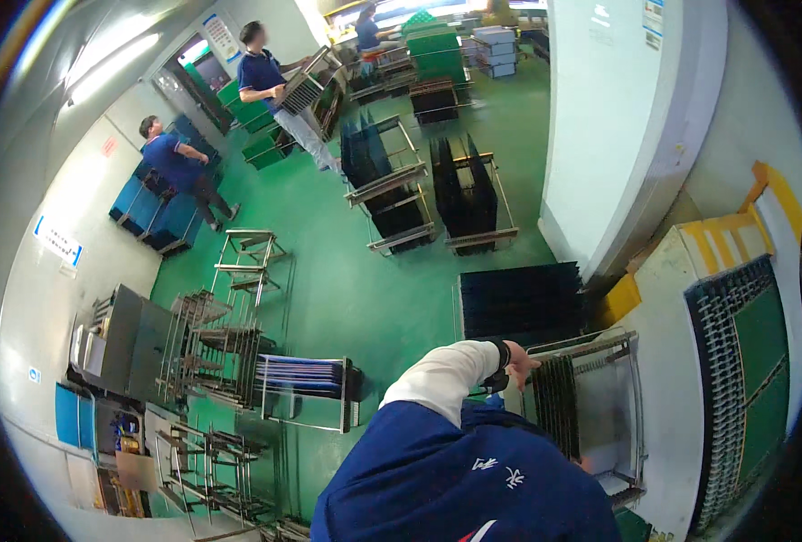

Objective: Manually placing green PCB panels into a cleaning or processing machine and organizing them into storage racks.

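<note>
My left hand (516,365) reaches out past my blue top, in a white sleeve with a dark band at the wrist. Its fingers are closed at the upper left corner of a metal rack (637,406). Dark thin panels (557,406) stand upright in a row along that rack's left side; the rest of the rack shows a pale grey bottom. Just beyond the torso, a small patch of skin at the rack's lower left looks like my right hand (586,464); its fingers are hidden by my body.
Beyond the rack stands a block of dark panels (520,303). A large ribbed rack (740,388) leans at the right. Bare metal racks (225,352) and one with blue panels (306,375) stand left. Farther off, one person (261,77) carries a rack; another (175,163) stands by blue bins.
</note>
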{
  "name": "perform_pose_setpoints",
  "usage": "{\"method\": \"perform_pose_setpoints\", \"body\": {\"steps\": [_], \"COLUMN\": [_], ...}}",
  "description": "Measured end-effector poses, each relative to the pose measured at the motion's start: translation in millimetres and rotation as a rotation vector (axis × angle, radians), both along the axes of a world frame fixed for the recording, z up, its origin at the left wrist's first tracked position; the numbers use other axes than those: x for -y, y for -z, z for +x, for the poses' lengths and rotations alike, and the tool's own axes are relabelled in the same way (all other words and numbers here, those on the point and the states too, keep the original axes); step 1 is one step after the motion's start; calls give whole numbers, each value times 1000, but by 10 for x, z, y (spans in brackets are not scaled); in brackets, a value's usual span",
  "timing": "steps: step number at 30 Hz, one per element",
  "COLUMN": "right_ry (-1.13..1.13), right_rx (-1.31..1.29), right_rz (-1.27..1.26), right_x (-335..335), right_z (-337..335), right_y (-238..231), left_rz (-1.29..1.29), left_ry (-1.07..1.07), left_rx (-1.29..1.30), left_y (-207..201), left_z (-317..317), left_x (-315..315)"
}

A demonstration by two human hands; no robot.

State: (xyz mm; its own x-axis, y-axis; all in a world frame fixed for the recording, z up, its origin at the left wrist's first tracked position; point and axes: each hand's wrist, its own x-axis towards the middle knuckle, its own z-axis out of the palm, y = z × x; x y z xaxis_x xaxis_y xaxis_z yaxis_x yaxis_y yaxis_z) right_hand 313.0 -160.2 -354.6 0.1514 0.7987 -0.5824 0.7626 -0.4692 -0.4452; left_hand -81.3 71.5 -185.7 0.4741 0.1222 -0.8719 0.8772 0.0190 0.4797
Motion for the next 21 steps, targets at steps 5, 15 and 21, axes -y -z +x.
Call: {"method": "perform_pose_setpoints", "body": {"steps": [5, 15, 21], "right_ry": [6, 113, 109], "right_rx": [-115, -108, -5], "right_rz": [23, -5, 88], "right_x": [-51, -119, 20], "right_z": [-186, -508, -277], "right_y": [-530, -1223, -535], "left_rz": [103, 41, 149], "left_ry": [66, 10, 74], "left_rx": [36, 6, -17], "left_y": [35, 54, -232], "left_z": [-53, -109, 12], "left_x": [-19, 28, 49]}}
